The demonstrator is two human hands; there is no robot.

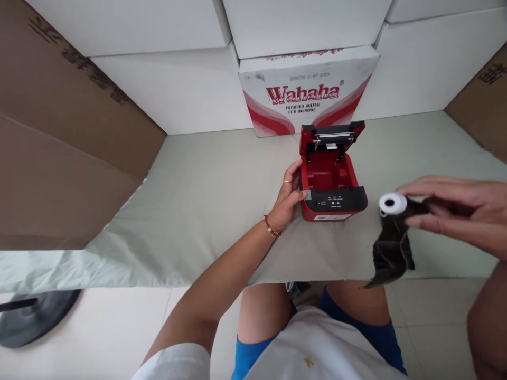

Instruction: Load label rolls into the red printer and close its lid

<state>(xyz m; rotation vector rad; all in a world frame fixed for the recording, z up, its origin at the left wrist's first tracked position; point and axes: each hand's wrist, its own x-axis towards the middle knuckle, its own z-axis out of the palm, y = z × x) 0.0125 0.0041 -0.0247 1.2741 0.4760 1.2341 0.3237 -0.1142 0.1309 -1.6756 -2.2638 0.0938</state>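
A small red and black receipt printer [333, 205] stands on the cloth-covered table with its lid [332, 137] raised. Its red inner bay shows no roll inside. My left hand [288, 198] grips the printer's left side, with the thumb on the front left corner and the fingers along the wall. To the right of the printer, my right hand [455, 211] holds a paper roll [392, 203] between thumb and fingers, above the table. The roll's white end with its dark core faces the printer. A crumpled black strip [390, 256] hangs down from it.
Behind the printer stands a white and red Wahaha water carton [307, 97], against stacked white boxes [198, 95]. Brown cardboard boxes [59, 174] flank the table on the left and right. The pale green tablecloth [214, 195] drapes over the front edge. A black round base [39, 316] rests on the floor.
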